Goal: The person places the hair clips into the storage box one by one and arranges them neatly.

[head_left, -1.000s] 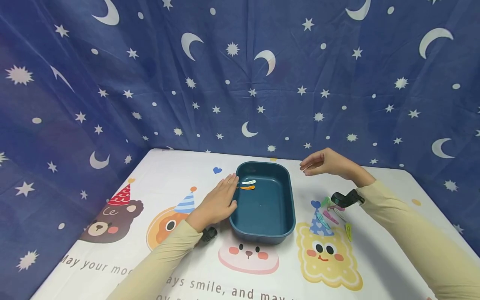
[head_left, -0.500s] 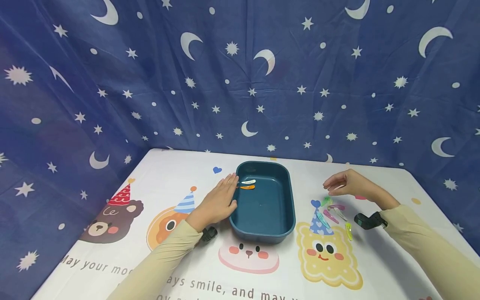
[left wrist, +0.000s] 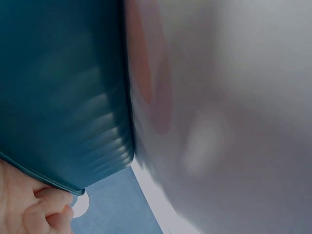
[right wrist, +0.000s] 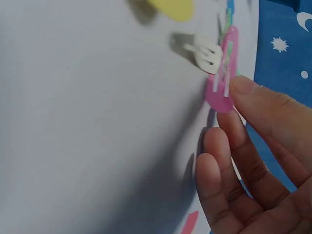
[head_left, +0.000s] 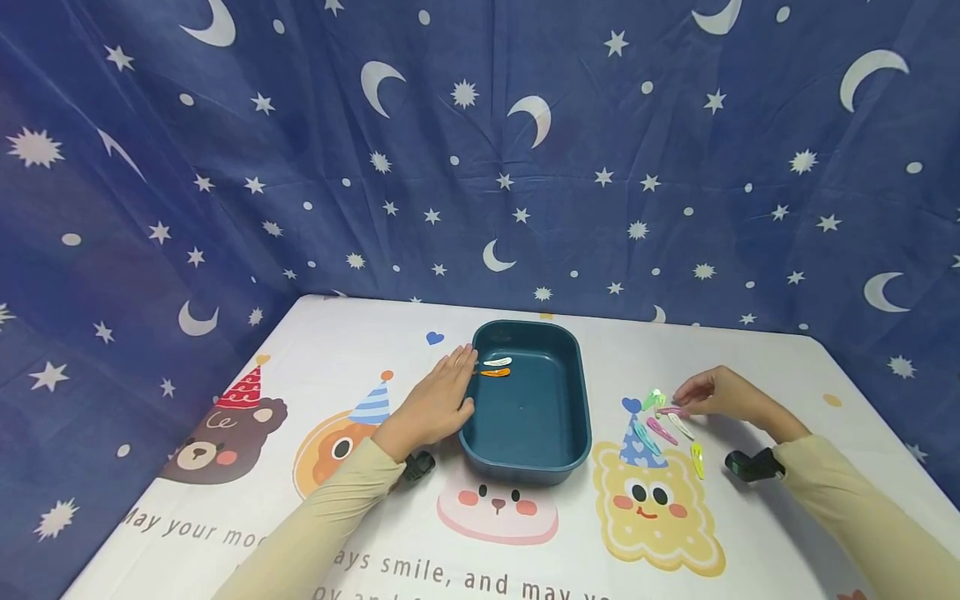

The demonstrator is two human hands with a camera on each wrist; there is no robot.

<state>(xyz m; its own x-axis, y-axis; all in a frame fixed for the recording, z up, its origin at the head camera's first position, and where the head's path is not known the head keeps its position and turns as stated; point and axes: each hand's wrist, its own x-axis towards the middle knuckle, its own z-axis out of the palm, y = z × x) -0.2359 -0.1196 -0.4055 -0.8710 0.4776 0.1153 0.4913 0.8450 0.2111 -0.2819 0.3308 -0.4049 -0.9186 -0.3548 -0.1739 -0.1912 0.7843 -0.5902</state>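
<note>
A dark teal rectangular tub [head_left: 528, 477] stands in the middle of the table, with a white hair clip [head_left: 497, 362] and an orange hair clip [head_left: 495, 372] lying inside. My left hand [head_left: 433, 400] rests with extended fingers against the tub's left rim. To the right of the tub, my right hand [head_left: 723, 396] pinches the end of a pink hair clip [right wrist: 222, 100] between thumb and index finger. Close to it lie a white clip [head_left: 681, 427], a second pink clip [head_left: 661, 431], a blue clip [head_left: 647, 437], a green clip [head_left: 652, 399] and a yellow clip [head_left: 697, 460].
A white tablecloth [head_left: 390, 508] printed with cartoon animals and lettering covers the table. Behind it hangs a blue curtain [head_left: 480, 167] with moons and stars. A black wrist camera [head_left: 750, 465] sits below the right hand.
My right hand has come down and right, from above the table beside the tub to the loose clips, and now pinches a pink hair clip. My left hand has stayed at the rim.
</note>
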